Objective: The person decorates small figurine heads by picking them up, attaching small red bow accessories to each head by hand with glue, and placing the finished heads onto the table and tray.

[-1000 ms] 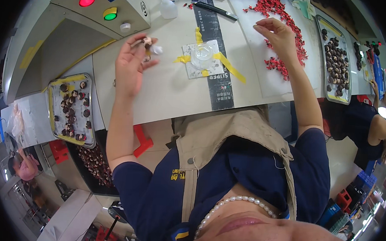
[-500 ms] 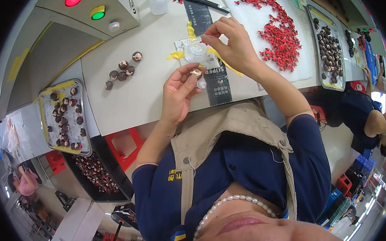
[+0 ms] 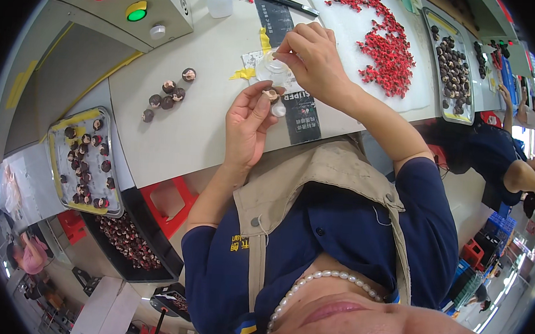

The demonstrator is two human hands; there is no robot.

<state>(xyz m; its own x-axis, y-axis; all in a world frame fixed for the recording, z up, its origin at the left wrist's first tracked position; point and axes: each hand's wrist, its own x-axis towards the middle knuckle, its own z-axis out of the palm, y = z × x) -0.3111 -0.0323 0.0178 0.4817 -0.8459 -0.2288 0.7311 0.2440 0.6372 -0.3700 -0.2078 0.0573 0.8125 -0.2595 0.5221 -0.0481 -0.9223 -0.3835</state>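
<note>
My left hand (image 3: 248,126) pinches a small brown-and-peach doll head (image 3: 272,96) between thumb and fingers, above the front of the table. A small white rounded thing (image 3: 278,109) shows at a fingertip below it; I cannot tell what it is. My right hand (image 3: 314,59) has thumb and forefinger pressed together over a clear shallow dish (image 3: 267,70). What looks like a tiny red piece sits in that pinch, mostly hidden. The dish rests on a taped-down patch of the table. Several similar doll heads (image 3: 168,93) lie loose to the left of my hands.
Many red pieces (image 3: 387,55) cover a white mat at right. Trays of heads stand at far right (image 3: 451,74) and left (image 3: 83,168). A black pen-like tool (image 3: 287,3) and white bottle (image 3: 219,3) lie behind. A machine (image 3: 111,16) with lit buttons fills the back left.
My right hand has shifted slightly left, its pinched fingertips still over the dish. My left hand keeps the doll head, tilted slightly differently. The whole view has moved a little.
</note>
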